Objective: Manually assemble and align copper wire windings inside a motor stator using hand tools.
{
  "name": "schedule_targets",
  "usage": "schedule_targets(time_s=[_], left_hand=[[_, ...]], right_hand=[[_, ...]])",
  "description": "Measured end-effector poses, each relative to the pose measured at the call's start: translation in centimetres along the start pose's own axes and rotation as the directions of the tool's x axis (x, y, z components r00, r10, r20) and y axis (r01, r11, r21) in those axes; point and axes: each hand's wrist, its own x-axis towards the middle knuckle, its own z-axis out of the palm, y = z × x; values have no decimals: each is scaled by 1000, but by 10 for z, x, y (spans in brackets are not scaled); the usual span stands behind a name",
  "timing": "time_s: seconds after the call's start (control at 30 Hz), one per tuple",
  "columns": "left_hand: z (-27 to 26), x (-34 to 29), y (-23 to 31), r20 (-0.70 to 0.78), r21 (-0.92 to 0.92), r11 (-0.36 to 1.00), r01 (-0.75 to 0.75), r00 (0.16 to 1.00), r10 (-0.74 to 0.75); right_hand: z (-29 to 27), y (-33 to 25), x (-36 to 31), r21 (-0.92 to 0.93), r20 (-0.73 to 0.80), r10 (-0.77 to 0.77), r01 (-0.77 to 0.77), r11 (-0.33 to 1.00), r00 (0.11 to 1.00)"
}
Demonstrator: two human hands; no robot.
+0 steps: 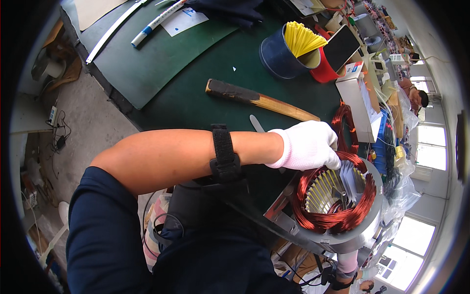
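Observation:
A stator with a grey metal body stands at the right, with thick rings of copper wire round its mouth. Yellow strips line its inner slots, and white paper slips stick up inside. My left hand, in a white knitted glove, reaches over the far left rim of the copper coils. Its fingers are bent together at the wire and slips; what they pinch is hidden. My right hand, gloved too, is at the stator's near side, its fingers out of sight behind the metal body.
On the green table lie a wooden bar with a black end, a flat metal blade and a marker. Behind stand a blue cup of yellow strips, a red holder and a white box. A loose copper coil sits beside the stator.

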Motion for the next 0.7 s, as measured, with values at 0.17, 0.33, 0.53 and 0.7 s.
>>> schedule_targets(time_s=[0.17, 0.33, 0.53, 0.7], left_hand=[[0, -4, -2, -25, 222, 956, -192, 979, 203], [-3, -7, 1, 43, 373, 891, -259, 964, 262], [1, -10, 0, 45, 362, 900, -243, 969, 244], [7, -7, -9, 17, 308, 907, -288, 955, 297]], right_hand=[[22, -12, -23, -8, 7, -7, 7, 1000, 1000], [12, 9, -54, -22, 16, -4, 4, 1000, 1000], [19, 3, -44, -36, 31, -26, 27, 999, 999], [24, -5, -45, -54, 37, -49, 51, 997, 998]])
